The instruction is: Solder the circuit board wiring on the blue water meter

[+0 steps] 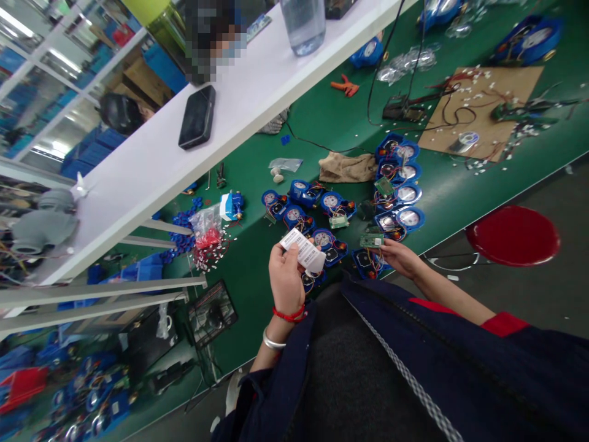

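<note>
My left hand (pixel 285 276) is closed around a strip of white barcode labels (pixel 304 250), held up over the near edge of the green bench (pixel 322 110). My right hand (pixel 399 256) reaches to a small green circuit board (pixel 372 240) beside a blue meter unit (pixel 365 261), with its fingers curled on the board. Several blue round meter units with white dials (pixel 407 218) and loose wires lie in clusters just beyond both hands.
A white shelf (pixel 151 166) carries a black phone (pixel 197 116) and a clear water bottle (pixel 304 24). A cardboard sheet (pixel 488 110) with wires, orange pliers (pixel 346 86), a tan cloth (pixel 347 167), a bag of red parts (pixel 208 230) and a red stool (pixel 513 235) are nearby.
</note>
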`<action>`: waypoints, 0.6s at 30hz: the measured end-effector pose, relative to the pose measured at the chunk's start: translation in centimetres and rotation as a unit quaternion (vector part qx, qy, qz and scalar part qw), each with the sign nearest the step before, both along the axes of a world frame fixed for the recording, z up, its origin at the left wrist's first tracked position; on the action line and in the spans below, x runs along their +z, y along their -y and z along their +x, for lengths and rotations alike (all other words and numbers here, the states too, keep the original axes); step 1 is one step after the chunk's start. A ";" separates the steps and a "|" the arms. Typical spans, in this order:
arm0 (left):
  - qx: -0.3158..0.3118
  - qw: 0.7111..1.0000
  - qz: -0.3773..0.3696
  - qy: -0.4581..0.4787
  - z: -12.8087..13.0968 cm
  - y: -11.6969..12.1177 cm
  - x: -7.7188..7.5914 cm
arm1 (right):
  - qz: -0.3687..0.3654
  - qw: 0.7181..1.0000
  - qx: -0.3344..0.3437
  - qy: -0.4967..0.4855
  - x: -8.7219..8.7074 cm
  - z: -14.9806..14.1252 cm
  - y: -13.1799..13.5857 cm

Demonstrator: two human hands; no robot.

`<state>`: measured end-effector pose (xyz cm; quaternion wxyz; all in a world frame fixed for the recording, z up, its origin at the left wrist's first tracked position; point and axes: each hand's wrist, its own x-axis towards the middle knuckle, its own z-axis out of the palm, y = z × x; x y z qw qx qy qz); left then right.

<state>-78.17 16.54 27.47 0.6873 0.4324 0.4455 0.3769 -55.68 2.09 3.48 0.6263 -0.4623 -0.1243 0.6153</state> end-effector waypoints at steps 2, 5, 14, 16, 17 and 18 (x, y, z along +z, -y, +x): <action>0.005 1.000 0.000 -0.002 0.0 0.0 0.0 | 0.001 1.000 -0.004 0.003 0.3 -0.1 -0.1; 0.011 1.000 -0.001 -0.006 0.2 0.1 0.1 | 0.004 1.000 -0.008 0.008 0.7 -0.2 -0.2; 0.017 1.000 0.002 -0.017 0.4 -0.1 -0.1 | 0.008 1.000 -0.011 0.010 1.9 -0.3 -0.3; 0.018 1.000 0.003 -0.021 0.3 -0.1 -0.1 | -0.001 1.000 -0.011 0.016 2.1 -0.3 -0.3; 0.018 1.000 0.003 -0.022 0.3 -0.1 -0.2 | -0.007 1.000 -0.012 0.019 2.2 -0.3 -0.3; 0.018 1.000 0.004 -0.023 0.4 0.0 -0.2 | -0.010 1.000 -0.013 0.020 2.3 -0.3 -0.3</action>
